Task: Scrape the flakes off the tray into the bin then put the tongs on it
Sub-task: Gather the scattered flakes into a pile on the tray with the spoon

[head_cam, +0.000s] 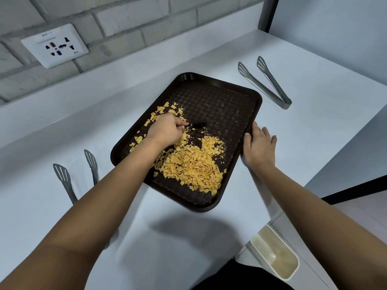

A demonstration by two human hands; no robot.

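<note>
A dark brown tray [219, 97] lies at an angle on the white counter. Yellow flakes [192, 164] are heaped at its near end, and more are scattered along its left side. My left hand [167, 130] is over the tray and pinches a small black scraper [199, 124] whose tip points right. My right hand [258, 143] rests with straight fingers against the tray's right rim. One pair of grey tongs [266, 82] lies on the counter to the tray's far right. A second pair of tongs [65, 181] lies to the left, partly hidden by my left forearm. A cream bin [276, 252] hangs below the counter's front edge at the lower right.
A brick wall with a white socket plate [54, 46] runs behind the counter [314, 126]. A raised ledge lines the back of the counter. The counter ends at the right, where a lower floor area shows.
</note>
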